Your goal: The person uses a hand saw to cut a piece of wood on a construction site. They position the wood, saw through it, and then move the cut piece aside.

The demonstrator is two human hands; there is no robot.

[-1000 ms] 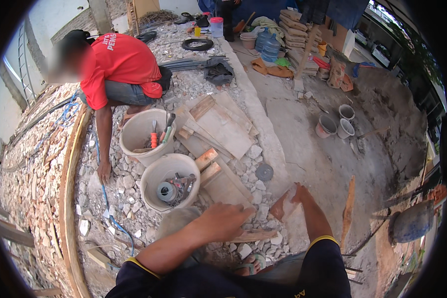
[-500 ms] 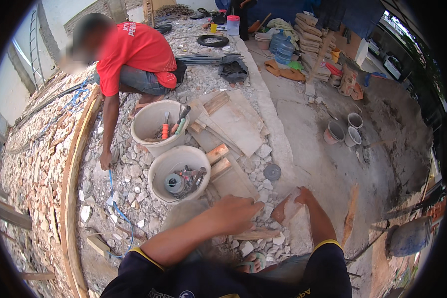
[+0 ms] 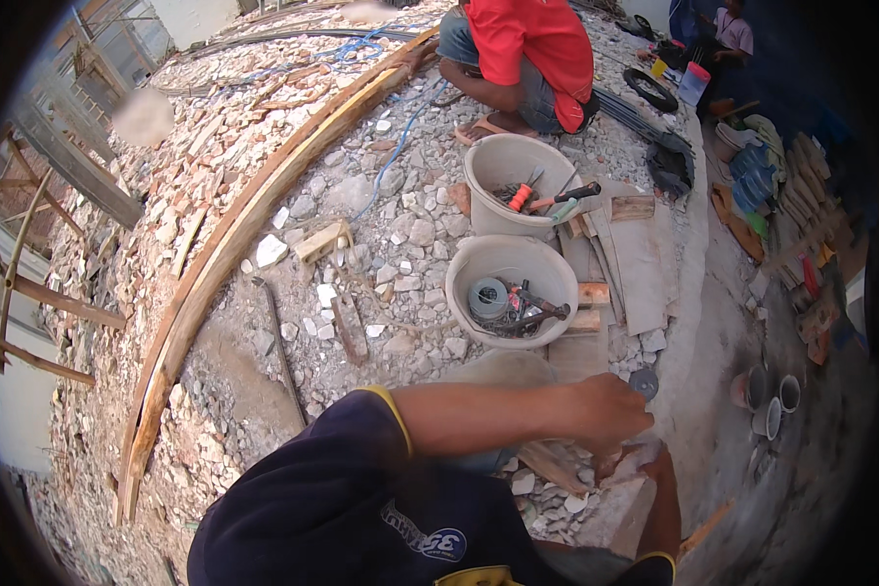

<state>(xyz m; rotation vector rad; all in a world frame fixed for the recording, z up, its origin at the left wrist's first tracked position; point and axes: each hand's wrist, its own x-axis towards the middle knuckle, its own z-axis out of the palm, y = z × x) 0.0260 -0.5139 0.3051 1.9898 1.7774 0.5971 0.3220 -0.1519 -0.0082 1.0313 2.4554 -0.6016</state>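
My left hand (image 3: 607,412) is closed in a fist, its arm reaching across from the left; whatever its fingers hold, if anything, is hidden. Just below and to the right, my right hand (image 3: 660,463) curls over a reddish-brown piece (image 3: 609,460) that looks like broken brick, partly covered by both hands. A pale concrete block (image 3: 637,513) lies under that piece, beside my right forearm. Beyond my left hand is a grey disc (image 3: 644,383). A bucket (image 3: 456,293) with a wire coil (image 3: 489,298) and a hammer (image 3: 545,304) stands past my left forearm.
Behind it, another bucket (image 3: 479,200) holds hand tools. A person in a red shirt (image 3: 547,44) squats beyond. A long timber beam (image 3: 227,232) crosses the rubble on the left. Boards (image 3: 645,264) lie right of the buckets; several small pails (image 3: 767,418) stand at the right.
The view has swung left, so the buckets and hands appear farther right. My hands stay close together at the brick-like piece. The person in red now reaches toward the beam's far end.
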